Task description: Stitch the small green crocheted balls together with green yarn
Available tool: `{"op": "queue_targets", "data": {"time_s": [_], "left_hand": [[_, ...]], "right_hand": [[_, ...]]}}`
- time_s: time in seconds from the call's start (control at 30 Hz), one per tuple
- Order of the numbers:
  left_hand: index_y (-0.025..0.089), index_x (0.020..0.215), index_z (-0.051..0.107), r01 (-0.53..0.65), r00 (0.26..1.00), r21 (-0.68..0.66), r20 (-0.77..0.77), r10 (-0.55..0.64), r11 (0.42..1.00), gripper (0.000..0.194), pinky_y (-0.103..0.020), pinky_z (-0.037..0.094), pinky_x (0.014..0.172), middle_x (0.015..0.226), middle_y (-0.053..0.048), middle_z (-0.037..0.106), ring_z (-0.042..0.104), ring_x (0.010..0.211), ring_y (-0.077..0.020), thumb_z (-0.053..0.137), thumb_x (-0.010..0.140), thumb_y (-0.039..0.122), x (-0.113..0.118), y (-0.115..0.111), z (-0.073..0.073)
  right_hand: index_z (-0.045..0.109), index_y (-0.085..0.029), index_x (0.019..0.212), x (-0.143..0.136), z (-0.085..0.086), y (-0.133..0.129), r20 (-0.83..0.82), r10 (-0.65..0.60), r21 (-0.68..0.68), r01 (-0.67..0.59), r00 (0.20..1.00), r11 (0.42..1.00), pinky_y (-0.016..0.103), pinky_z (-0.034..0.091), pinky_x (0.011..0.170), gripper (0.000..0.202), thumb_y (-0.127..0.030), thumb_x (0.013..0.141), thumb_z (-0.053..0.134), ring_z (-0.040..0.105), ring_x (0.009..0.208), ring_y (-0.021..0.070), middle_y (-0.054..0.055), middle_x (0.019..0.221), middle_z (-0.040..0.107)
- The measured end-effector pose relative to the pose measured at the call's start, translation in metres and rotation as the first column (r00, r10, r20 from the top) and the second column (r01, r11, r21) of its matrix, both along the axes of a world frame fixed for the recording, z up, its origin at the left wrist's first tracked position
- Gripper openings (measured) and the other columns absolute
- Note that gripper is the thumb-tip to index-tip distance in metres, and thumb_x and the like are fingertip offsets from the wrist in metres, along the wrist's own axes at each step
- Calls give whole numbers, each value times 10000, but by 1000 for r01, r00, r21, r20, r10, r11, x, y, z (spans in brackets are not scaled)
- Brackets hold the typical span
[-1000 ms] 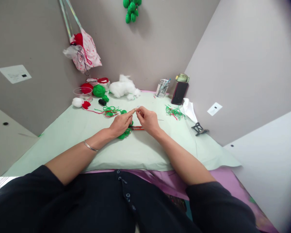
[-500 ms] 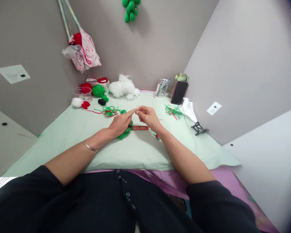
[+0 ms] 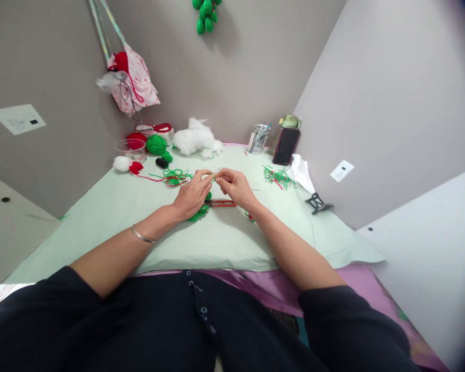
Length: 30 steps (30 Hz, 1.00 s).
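Observation:
My left hand (image 3: 194,195) is closed, its fingertips meeting those of my right hand over the middle of the table. Between the fingertips shows a small loop of green yarn (image 3: 213,178); its ends are hidden. My right hand (image 3: 234,184) pinches at that yarn with thumb and forefinger. Below the hands lies an orange-handled cutting tool (image 3: 222,203), partly covered by the left hand. Beside it, under the left wrist, is a bundle of green yarn (image 3: 199,213). A small red and green piece (image 3: 248,214) is partly hidden by my right wrist.
Green and red yarn scraps (image 3: 278,177) lie right of the hands. Behind stand white stuffing (image 3: 197,138), a green yarn ball (image 3: 155,145), a clear round tub (image 3: 130,151), a cup of pens (image 3: 259,139) and a phone (image 3: 287,146). A black stand (image 3: 318,203) sits at right.
My left fingers have bent from a straighter pose and come up around the yarn. The green loop now shows between the fingertips. My right hand has hardly moved.

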State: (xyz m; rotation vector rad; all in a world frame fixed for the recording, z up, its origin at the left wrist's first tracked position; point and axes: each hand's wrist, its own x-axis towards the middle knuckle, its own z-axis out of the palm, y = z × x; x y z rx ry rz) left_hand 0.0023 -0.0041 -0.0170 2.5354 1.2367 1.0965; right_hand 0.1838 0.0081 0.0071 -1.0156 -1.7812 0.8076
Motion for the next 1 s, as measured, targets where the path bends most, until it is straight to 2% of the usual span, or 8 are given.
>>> {"op": "queue_targets", "data": {"time_s": [0.17, 0.33, 0.5, 0.63, 0.7, 0.8, 0.87, 1.0], "left_hand": [[240, 1452, 527, 0, 1000, -28, 0, 0, 1000, 470, -407, 457, 1067, 1483, -110, 457, 516, 1299, -250, 306, 1043, 313, 0, 1, 1], [222, 1429, 540, -7, 1000, -57, 18, 8, 998, 457, -404, 448, 1064, 1512, -111, 449, 525, 1295, -247, 322, 1036, 307, 1, 0, 3], [171, 1222, 636, 116, 988, -116, 114, -103, 987, 376, -351, 481, 926, 1123, -96, 669, 620, 1044, -221, 344, 1034, 317, 2, 2, 6], [163, 949, 685, 148, 972, -139, 203, -118, 979, 336, -294, 476, 796, 839, -47, 648, 599, 794, -174, 379, 1014, 287, 1, 3, 9], [159, 1003, 708, 106, 977, -129, 199, -79, 986, 343, -285, 471, 761, 783, -30, 631, 580, 734, -161, 376, 1000, 245, 0, 3, 10], [157, 1280, 663, 36, 989, -88, 147, -23, 995, 420, -291, 482, 783, 859, -43, 682, 610, 775, -168, 374, 978, 197, -1, 4, 8], [153, 1367, 619, 10, 994, -50, 107, -4, 999, 465, -307, 494, 832, 974, -75, 715, 643, 867, -187, 372, 975, 191, -2, 5, 5], [149, 1356, 626, -15, 999, 6, 42, 15, 1000, 468, -348, 506, 913, 1114, -118, 724, 664, 1007, -225, 376, 960, 162, -3, 9, 0]], "right_hand": [[620, -177, 834, -2, 2, -1, -5, 23, -32, -23, 1000, 999, 252, 312, 514, 178, -348, 827, 569, 377, 468, 103, -75, 484, 458], [641, -178, 837, -2, 2, 1, 64, -61, 6, 60, 996, 998, 251, 298, 537, 170, -332, 844, 567, 364, 497, 105, -74, 496, 436], [653, -193, 850, -3, 1, -2, 118, -75, 55, 69, 990, 996, 249, 323, 560, 177, -343, 867, 562, 401, 531, 118, -59, 523, 474], [641, -194, 857, -4, 5, -9, 74, -81, 88, 74, 994, 993, 251, 343, 568, 180, -349, 878, 554, 418, 531, 118, -56, 531, 483], [620, -194, 836, -5, 8, -11, 6, -76, 102, 75, 997, 992, 253, 344, 561, 182, -355, 883, 551, 417, 517, 115, -59, 529, 473], [613, -195, 836, -5, 9, -13, -34, -71, 120, 74, 997, 990, 257, 338, 553, 178, -354, 888, 554, 407, 507, 115, -62, 530, 461], [634, -195, 872, -5, 7, -13, 9, -93, 146, 90, 996, 985, 258, 336, 564, 178, -348, 898, 548, 408, 520, 120, -61, 535, 456], [669, -206, 938, -6, 4, -14, 172, -187, 240, 143, 967, 960, 262, 335, 606, 180, -319, 918, 530, 440, 567, 135, -44, 570, 487]]}}
